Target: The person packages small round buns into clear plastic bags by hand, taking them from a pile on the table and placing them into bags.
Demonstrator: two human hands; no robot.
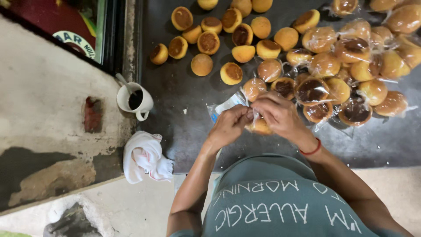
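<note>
Small round bun (259, 127) in a clear plastic wrapper, pinched between my left hand (229, 126) and right hand (280, 115), both grasping it just above the dark, scuffed tabletop (184, 140). Concrete ledge at left. Bare golden buns (210, 41) lie ahead; glossy wrapped buns (351, 66) are heaped on the right. White mug (133, 102) and crumpled cloth (144, 157) near the edge.

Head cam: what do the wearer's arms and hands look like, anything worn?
Both forearms are bare, with no sleeves reaching them and no gloves on the left hand or the right hand. A thin red wristband circles the right wrist. No rings or watch show. The grey-green shirt carries white printed lettering.
</note>
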